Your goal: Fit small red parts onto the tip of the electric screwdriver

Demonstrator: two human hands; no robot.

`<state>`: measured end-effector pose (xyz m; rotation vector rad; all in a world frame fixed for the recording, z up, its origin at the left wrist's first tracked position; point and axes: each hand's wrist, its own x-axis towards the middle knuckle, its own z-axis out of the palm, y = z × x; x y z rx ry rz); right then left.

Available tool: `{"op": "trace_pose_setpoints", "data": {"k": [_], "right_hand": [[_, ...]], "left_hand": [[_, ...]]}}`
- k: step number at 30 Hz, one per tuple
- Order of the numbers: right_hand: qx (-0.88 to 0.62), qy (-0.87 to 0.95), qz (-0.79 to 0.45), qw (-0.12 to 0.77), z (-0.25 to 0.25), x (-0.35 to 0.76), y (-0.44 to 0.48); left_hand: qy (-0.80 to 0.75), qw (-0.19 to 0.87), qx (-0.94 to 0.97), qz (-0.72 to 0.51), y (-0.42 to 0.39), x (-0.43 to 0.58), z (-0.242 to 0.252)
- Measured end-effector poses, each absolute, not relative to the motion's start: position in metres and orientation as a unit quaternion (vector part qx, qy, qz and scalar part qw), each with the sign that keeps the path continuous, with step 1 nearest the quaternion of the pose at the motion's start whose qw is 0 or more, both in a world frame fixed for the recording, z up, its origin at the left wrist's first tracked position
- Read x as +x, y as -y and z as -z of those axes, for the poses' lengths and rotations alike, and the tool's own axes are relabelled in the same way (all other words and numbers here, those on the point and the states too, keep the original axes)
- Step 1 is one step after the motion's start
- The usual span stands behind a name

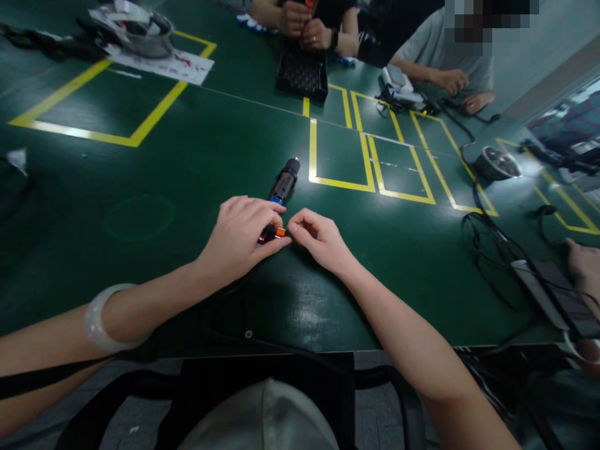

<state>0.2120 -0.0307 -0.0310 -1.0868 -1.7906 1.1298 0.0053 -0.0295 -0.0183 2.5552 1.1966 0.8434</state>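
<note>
Close to the middle of the green table (201,162), my left hand (244,231) is closed around a small part with an orange block and a dark body (280,232). Its exact kind is hidden by the fingers. My right hand (321,240) pinches at the orange end, thumb and forefinger together; what lies between those fingertips, if anything, is too small to make out. Just beyond my left hand lies a black electric screwdriver (285,178) with a blue band, its tip pointing away from me.
Yellow tape outlines (342,185) mark the table. A black tray (302,76) stands before a co-worker's hands (304,28). At the far left, a metal bowl (145,37) rests on paper; a round metal container (497,164) and black cables (482,237) lie right.
</note>
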Motion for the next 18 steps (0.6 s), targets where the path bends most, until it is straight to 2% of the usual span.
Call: {"op": "trace_pose_setpoints", "data": {"k": [13,18], "right_hand": [[-0.382,0.633,-0.569,0.360,0.036,0.204,0.034],[-0.371,0.590,-0.633,0.337,0.040,0.203,0.031]], "left_hand": [[-0.372,0.013,0.895,-0.245,0.027,-0.005,0.016],[-0.340,0.029,0.909,-0.240,0.023,-0.006,0.018]]}}
